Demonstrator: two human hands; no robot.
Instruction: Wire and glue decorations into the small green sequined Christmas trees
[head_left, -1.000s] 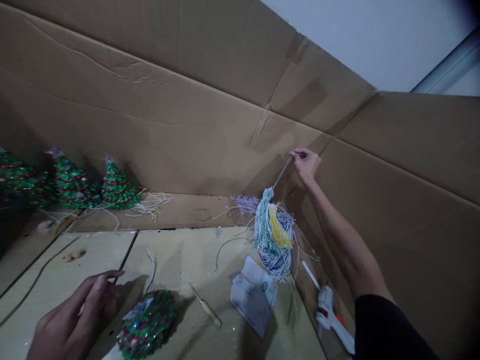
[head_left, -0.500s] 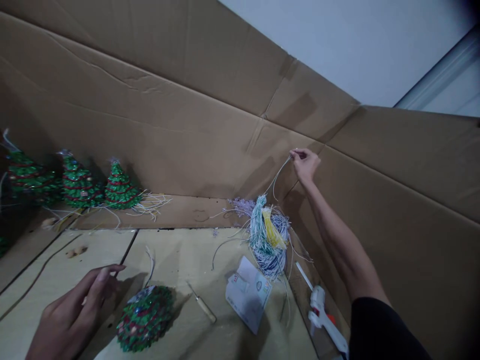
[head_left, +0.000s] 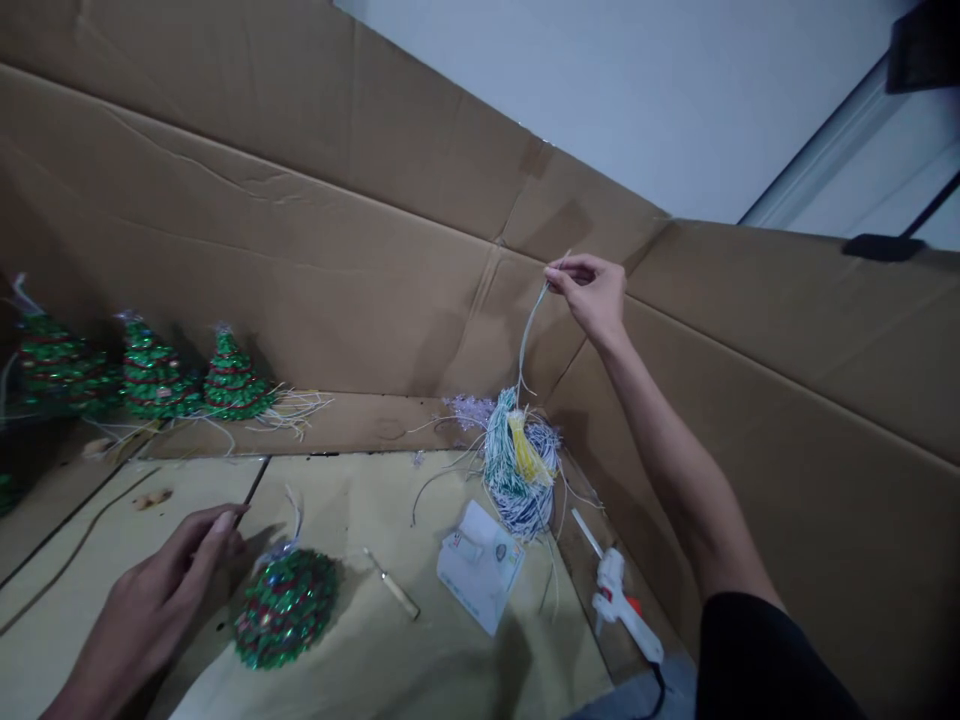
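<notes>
Right hand (head_left: 591,293) higher, with strands (head_left: 527,325)

The string bundle (head_left: 514,490) mixes teal, white and violet-blue with one yellow hank (head_left: 529,453); the strands (head_left: 525,330) above it look pale greenish-white. Left of the bundle, trees (head_left: 159,370) are glittery green ringed in red. Right of it, the glue gun (head_left: 613,585) is white with orange-red; behind it, cardboard (head_left: 360,300) is brown.

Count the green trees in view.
4 clear: three trees near the cardboard wall at back left, one tree beside the left hand; a green sliver at the left edge may be another.
</notes>
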